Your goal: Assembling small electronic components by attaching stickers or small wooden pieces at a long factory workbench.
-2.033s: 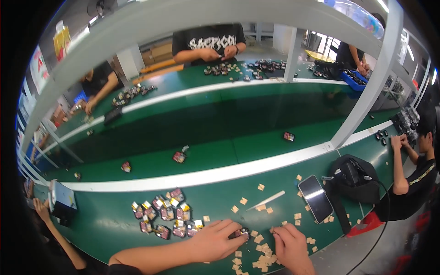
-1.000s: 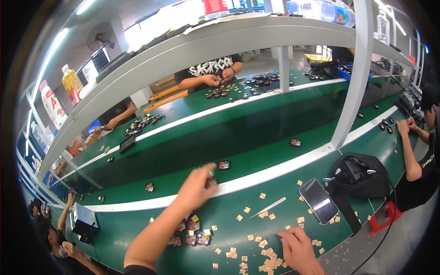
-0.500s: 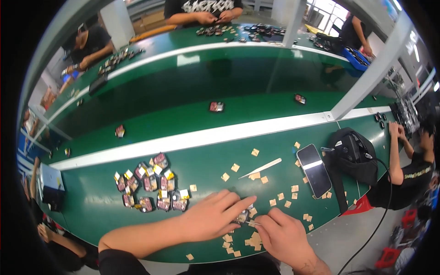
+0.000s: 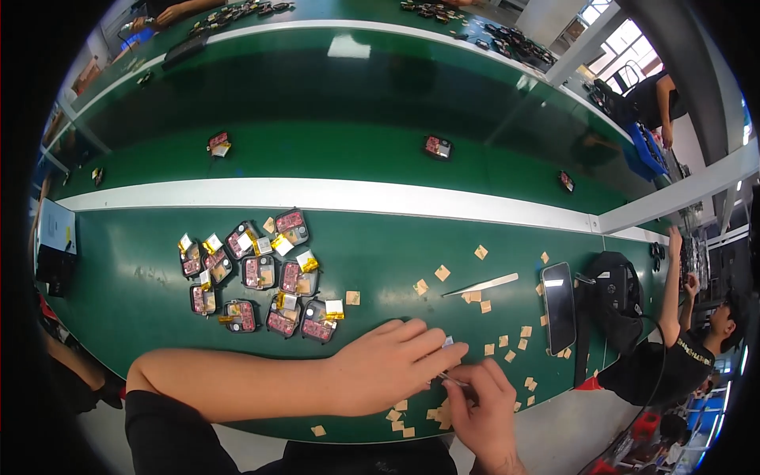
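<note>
Above the near edge of a green tabletop (image 4: 380,253), a worker's bare left hand (image 4: 396,360) arches palm down, its fingers bent in around a small device (image 4: 448,342), mostly hidden, a pale bit showing past the fingertips. The right hand (image 4: 484,404) meets it there, thumb and forefinger pinched together on a thin sliver (image 4: 454,381) too small to identify. Tan squares (image 4: 318,431) lie scattered below the hands and off to the right. Farther in, about ten open black casings (image 4: 259,272) with reddish boards, many with silver-and-yellow pieces, sit grouped left of the hands, while a slim pointed tool (image 4: 483,285) lies to the right among more squares. Beyond it rest a phone (image 4: 559,309), face up, and a black bag (image 4: 613,301); a box (image 4: 57,237) stands at the far left. Behind a white rail (image 4: 317,195), a green belt (image 4: 317,150) carries a few similar units (image 4: 437,147), well apart. At right, a co-worker in a black shirt (image 4: 687,366) reaches toward the work surface. Across the belt, dark parts (image 4: 518,47) are heaped near a blue bin (image 4: 645,150).
</note>
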`<state>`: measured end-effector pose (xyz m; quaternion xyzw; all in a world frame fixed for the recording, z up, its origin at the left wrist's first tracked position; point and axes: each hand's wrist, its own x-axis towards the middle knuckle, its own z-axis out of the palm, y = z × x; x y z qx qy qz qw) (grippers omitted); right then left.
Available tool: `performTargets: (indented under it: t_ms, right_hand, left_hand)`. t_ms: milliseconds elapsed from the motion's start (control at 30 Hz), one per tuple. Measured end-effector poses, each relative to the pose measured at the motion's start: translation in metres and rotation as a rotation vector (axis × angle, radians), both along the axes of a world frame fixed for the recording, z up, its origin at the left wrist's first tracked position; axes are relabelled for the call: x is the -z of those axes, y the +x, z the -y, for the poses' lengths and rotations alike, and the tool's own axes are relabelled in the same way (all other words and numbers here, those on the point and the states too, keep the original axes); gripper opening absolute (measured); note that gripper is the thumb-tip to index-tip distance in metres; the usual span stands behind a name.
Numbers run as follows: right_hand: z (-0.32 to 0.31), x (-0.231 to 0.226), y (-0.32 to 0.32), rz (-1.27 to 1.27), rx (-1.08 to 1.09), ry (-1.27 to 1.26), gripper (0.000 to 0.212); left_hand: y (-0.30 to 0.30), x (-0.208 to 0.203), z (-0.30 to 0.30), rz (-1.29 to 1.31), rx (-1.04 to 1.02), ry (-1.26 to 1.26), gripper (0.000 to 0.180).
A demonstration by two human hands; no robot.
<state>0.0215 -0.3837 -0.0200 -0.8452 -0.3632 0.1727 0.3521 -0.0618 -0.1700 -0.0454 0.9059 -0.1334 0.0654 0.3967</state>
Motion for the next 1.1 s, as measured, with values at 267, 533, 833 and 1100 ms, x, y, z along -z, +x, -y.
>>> performTargets:
  t_ms: [267, 533, 833, 1100]
  right_hand:
    - [-0.002, 0.003, 0.014, 0.134, 0.113, 0.167, 0.018]
    - [-0.022, -0.009, 0.031, -0.149, 0.036, 0.003, 0.030]
    - [-0.035, -0.011, 0.041, -0.307, -0.042, -0.024, 0.020]
    - [-0.028, -0.011, 0.033, -0.285, 0.054, 0.040, 0.020]
  left_hand:
    - [0.000, -0.009, -0.004, -0.065, 0.046, 0.035, 0.046]
    - [-0.003, -0.004, -0.003, -0.004, 0.083, 0.167, 0.022]
    - [-0.003, -0.006, -0.002, 0.027, 0.084, 0.208, 0.031]
    - [0.001, -0.011, -0.012, -0.021, 0.067, 0.113, 0.025]
